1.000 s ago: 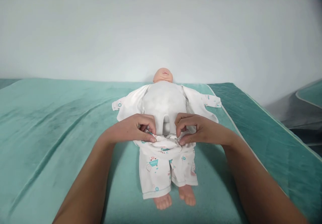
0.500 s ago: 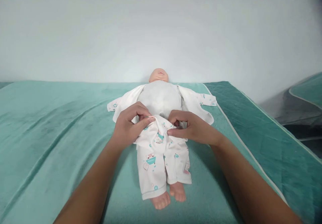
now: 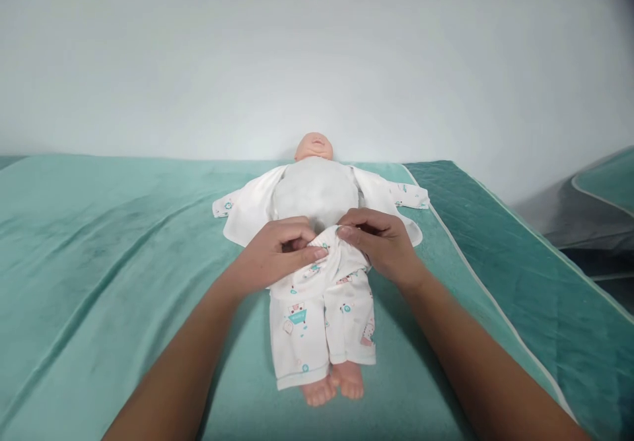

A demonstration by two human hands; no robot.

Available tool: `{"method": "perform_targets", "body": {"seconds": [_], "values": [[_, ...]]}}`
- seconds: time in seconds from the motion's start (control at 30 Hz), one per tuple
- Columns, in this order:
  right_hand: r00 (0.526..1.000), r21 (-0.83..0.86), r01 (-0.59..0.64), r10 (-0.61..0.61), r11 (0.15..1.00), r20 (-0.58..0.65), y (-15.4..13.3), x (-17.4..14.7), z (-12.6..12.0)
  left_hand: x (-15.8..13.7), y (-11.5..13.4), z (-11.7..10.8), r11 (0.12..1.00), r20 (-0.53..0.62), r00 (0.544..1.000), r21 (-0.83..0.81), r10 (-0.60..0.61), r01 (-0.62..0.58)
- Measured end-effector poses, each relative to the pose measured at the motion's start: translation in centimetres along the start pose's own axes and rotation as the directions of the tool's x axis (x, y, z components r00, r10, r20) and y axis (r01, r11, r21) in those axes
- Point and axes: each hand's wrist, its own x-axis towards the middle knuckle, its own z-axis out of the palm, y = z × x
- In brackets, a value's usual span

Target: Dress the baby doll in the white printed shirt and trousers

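A baby doll (image 3: 316,187) lies on its back with its head toward the wall and its feet toward me. Patterned white baby trousers (image 3: 300,342) cover its legs, the bare feet sticking out below the cuffs. My left hand (image 3: 277,253) pinches the trousers near the waistband, thumb on top of the cloth. With thumb and fingers closed, my right hand (image 3: 379,243) grips the waistband a little right of the middle. The fabric between the hands is bunched. A white baby jacket (image 3: 247,206) lies spread open beneath the doll, its sleeves on the arms.
A light green blanket (image 3: 123,282) with folds on the left lies under the doll. To the right is a darker green quilted cover (image 3: 535,276) with a pale edge. A white wall (image 3: 317,65) rises behind the doll's head.
My right hand has moved up and slightly left along the waistband. My left hand has shifted right and a little down, bunching the cloth. The doll's feet have come closer together.
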Motion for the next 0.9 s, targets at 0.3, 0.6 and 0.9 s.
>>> {"method": "perform_targets", "body": {"seconds": [0.3, 0.6, 0.9], "values": [[0.977, -0.058, -0.175, 0.166, 0.983, -0.135, 0.5, 0.5, -1.2, 0.0, -3.2, -1.5, 0.937, -0.169, 0.964, -0.319, -0.204, 0.143], [0.891, 0.354, -0.188, 0.311, 0.916, -0.332, 3.8, 2.2, -3.1, 1.9, -5.5, -2.8, 0.793, -0.389, 0.853, -0.608, -0.348, 0.046], [0.967, 0.371, -0.142, 0.209, 0.918, -0.147, 4.5, 2.6, -3.3, 2.1, -5.6, -1.6, 0.846, -0.445, 0.869, -0.530, -0.216, -0.061]]}}
